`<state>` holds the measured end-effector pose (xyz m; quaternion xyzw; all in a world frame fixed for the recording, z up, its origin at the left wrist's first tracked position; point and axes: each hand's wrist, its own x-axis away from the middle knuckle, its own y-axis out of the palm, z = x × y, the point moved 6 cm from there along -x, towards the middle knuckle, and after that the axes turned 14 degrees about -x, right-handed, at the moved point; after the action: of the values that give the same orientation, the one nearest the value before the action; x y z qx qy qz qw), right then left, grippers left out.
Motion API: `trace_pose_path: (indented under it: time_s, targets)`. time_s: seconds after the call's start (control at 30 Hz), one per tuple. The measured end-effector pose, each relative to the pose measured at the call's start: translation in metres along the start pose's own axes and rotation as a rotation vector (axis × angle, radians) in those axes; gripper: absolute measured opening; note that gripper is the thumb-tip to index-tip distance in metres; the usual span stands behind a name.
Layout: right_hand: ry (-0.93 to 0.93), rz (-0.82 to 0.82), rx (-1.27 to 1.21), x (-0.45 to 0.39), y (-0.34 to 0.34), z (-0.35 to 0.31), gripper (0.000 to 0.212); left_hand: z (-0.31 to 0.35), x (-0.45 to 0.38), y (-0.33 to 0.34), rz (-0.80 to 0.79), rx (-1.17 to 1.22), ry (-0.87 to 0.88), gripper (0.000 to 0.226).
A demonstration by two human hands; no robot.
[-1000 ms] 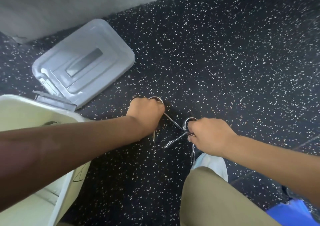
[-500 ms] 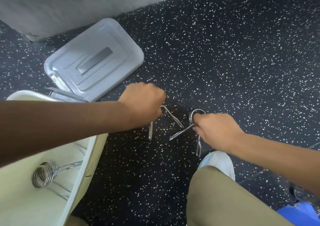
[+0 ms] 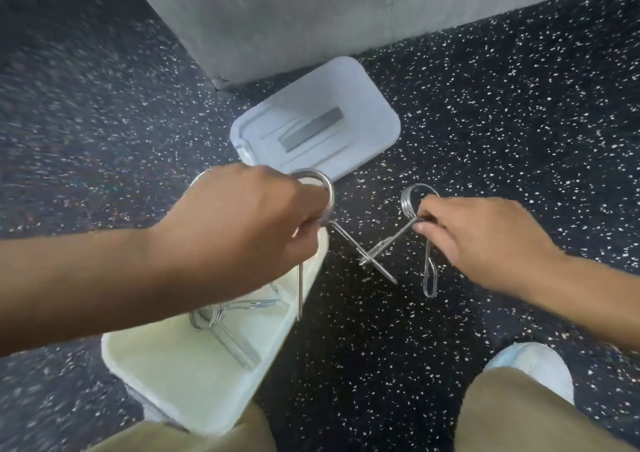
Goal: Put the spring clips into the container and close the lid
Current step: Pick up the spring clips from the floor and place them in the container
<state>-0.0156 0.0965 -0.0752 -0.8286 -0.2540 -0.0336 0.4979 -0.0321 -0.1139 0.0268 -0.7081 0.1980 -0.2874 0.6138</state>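
Observation:
My left hand [image 3: 242, 230] is closed on a steel spring clip [image 3: 325, 195], held above the far end of the pale open container [image 3: 180, 379]. One leg of that clip hangs down over the container's rim. My right hand [image 3: 485, 240] grips a second spring clip [image 3: 414, 202] by its coil, over the floor to the right of the container. The long legs of the two clips cross between my hands. Another spring clip [image 3: 221, 316] lies inside the container. The grey lid [image 3: 315, 122] lies flat on the floor beyond the container.
The floor is black rubber with white specks [image 3: 485, 105]. A grey concrete wall [image 3: 311, 11] rises right behind the lid. My knees in tan trousers [image 3: 519, 413] and a white shoe [image 3: 533, 361] fill the lower edge.
Both hands have lifted their clips off the floor. My left hand has moved over the container's end. The view has swung left, showing the container and the clip inside.

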Motion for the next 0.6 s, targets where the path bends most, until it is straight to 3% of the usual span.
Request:
trace_pose_path:
  time_s: [0.4, 0.6]
  targets:
    - [-0.112, 0.042, -0.159, -0.011, 0.004, -0.067, 0.021, -0.052, 0.119, 0.056, -0.087, 0.094, -0.459, 0.025]
    - [-0.139, 0.073, -0.173, -0.018, 0.003, -0.084, 0.020, -0.053, 0.148, 0.131, -0.278, 0.108, -0.590, 0.029]
